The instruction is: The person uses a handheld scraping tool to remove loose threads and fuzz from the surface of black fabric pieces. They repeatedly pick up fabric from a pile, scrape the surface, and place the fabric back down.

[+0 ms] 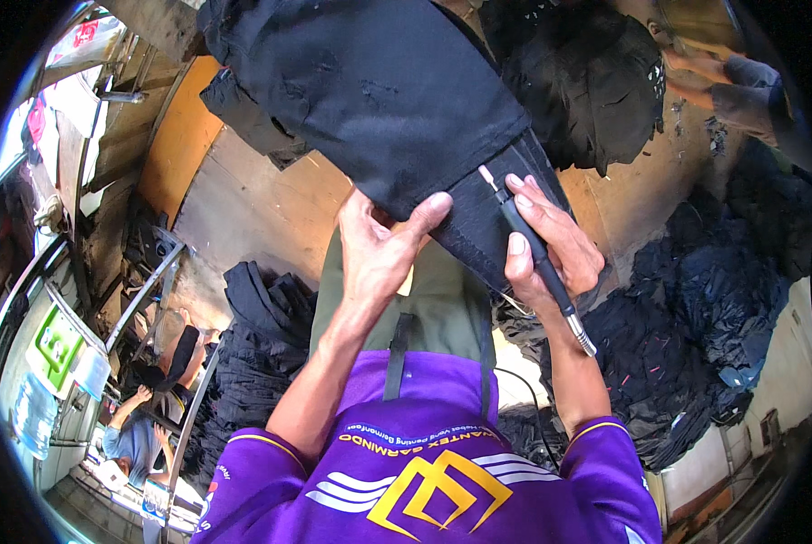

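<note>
A large piece of black cloth (369, 95), apparently part of a garment, lies stretched out in front of me with a stitched hem near my hands. My left hand (377, 249) grips its near left edge, thumb on top and fingers tucked underneath. In my right hand (560, 245) is a dark pen-shaped tool (525, 227) with a thin pinkish tip and a coiled metal end. The tip points up and left, over the hem strip. Whether it touches the cloth I cannot tell. Some right fingers are hidden behind the tool.
Heaps of black cloth lie at the far right (587, 82), on the right (687, 335) and at my left (261, 349). A person (143, 435) sits at the lower left, beside metal rails. Another person's legs (741, 91) show at the upper right. A thin cable (533, 394) hangs near my right arm.
</note>
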The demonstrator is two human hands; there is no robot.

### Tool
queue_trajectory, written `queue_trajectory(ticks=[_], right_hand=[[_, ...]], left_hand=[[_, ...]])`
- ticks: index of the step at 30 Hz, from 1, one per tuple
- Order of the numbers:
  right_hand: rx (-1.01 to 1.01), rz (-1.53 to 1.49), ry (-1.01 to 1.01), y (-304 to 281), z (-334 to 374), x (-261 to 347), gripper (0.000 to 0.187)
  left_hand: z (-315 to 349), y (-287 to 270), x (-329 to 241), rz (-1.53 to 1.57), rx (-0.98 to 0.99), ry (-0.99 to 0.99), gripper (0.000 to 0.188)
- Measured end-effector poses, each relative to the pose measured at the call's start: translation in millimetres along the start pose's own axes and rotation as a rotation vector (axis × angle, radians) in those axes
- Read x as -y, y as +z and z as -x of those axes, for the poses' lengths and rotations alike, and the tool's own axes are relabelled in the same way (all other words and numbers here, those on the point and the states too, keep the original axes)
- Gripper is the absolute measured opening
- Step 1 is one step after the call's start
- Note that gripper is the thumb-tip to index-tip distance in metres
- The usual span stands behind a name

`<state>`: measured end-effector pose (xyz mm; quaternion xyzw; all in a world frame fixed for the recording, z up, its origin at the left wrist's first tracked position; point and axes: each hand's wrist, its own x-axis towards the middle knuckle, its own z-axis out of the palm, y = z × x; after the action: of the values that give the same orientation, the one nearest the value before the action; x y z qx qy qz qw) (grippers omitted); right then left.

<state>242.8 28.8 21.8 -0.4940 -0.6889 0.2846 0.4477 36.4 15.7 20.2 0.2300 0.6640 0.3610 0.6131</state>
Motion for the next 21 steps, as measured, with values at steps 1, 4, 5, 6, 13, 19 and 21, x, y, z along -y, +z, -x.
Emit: queue_trajectory(ticks=[1,4,5,6,13,19,21], right_hand=[[0.032,0.017,0.054,-1,4,2,0.031],[0.076,0.043,0.075,-2,9,-1,0.032],[0.064,0.031,0.032,-2,9,-2,0.032],[0.069,0.039,0.021,-1,10,-3,0.032],[0.133,-0.02,-0.053,18,20,3,0.034],[0.223,-0.068,-0.06,20,22,4,0.035],[0.232,-0.064,-0.071,23,22,4,0.035]], left_hand=[[-1,-4,-2,-0.033,0.032,0.007,0.046],[-3,2,-4,-0.001,-0.033,0.017,0.042],[-2,7,-3,0.053,-0.035,0.06,0.042],[0,6,-3,0.006,-0.045,0.086,0.046],[-1,-40,22,-0.091,0.042,-0.013,0.035],[-7,-43,44,0.14,0.082,0.027,0.025],[-8,-42,46,0.219,0.093,0.023,0.023]])
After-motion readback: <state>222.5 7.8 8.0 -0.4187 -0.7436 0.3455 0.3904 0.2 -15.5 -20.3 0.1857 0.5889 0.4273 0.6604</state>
